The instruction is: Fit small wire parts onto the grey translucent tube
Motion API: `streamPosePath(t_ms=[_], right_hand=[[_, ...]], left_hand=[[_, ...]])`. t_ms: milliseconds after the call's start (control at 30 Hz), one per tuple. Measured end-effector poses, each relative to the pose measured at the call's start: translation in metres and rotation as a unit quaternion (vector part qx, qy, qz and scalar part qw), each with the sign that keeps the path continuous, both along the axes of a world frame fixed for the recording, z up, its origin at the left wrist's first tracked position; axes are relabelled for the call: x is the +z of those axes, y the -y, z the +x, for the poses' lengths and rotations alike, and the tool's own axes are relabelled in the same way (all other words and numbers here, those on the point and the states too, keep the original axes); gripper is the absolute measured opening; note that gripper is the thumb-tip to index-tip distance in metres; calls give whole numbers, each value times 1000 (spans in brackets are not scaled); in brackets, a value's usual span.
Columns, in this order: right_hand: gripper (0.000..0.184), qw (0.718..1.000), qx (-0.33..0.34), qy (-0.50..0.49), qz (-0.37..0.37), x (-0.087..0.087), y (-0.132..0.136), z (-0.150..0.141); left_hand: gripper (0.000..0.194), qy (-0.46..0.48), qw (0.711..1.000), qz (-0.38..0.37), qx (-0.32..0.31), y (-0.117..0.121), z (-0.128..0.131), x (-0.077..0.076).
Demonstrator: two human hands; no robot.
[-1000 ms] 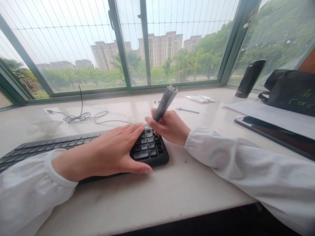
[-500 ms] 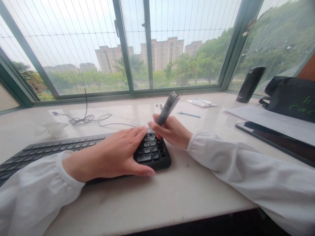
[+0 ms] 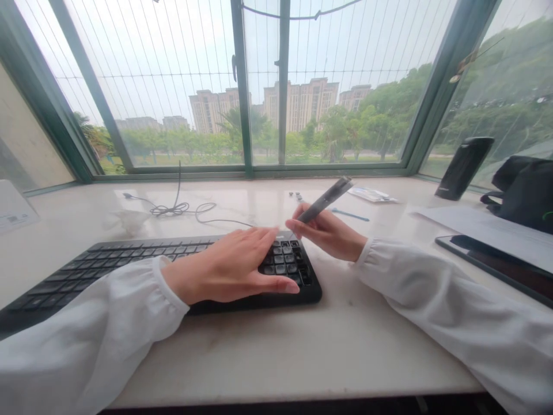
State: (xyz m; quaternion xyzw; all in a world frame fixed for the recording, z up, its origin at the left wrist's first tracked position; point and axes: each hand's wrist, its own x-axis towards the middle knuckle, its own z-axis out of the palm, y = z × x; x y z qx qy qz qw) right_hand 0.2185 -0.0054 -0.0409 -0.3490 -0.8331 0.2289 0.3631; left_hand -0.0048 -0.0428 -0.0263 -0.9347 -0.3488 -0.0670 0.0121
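Observation:
Across the black keyboard [image 3: 142, 252] lies my left hand [image 3: 235, 262], palm down, fingers stretched out and thumb apart near the front edge. Some key positions at the right end of the number pad show bare sockets [image 3: 306, 276]. My right hand [image 3: 326, 230] is closed around a dark grey pen-like tool [image 3: 325, 200], just above the keyboard's back right corner. The tool's thick end points up and to the right; its lower tip is too small to make out. Small loose pieces [image 3: 298, 196], perhaps keycaps, lie behind my right hand.
A coiled cable [image 3: 170, 208] and a crumpled translucent wrapper [image 3: 130, 222] lie behind the keyboard. Further right are a thin blue stick [image 3: 352, 215], a white packet [image 3: 372, 195], a phone [image 3: 492, 264], paper [image 3: 475, 226], a black cylinder [image 3: 464, 168] and a black bag [image 3: 525, 187].
The tool has gone from steeply upright to tilted right, and my right hand has risen off the number pad to its back corner. My left hand stays on the keyboard. The view has shifted.

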Motion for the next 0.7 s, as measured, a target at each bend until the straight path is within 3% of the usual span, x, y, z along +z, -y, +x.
streamPosePath(t_ms=[167,300,467,700], right_hand=[[41,999,28,-25,-21,7,-2,3],[46,999,-23,-13,-19,8,-1,2],[52,991,-101,88,30,5,-3,-3],[48,986,-108,117,42,-1,-5,-13]], left_hand=[[55,108,991,42,68,-5,3,-4],[37,120,985,88,87,-5,5,-2],[32,112,985,105,84,-5,6,-2],[29,87,985,118,92,-8,8,-8]])
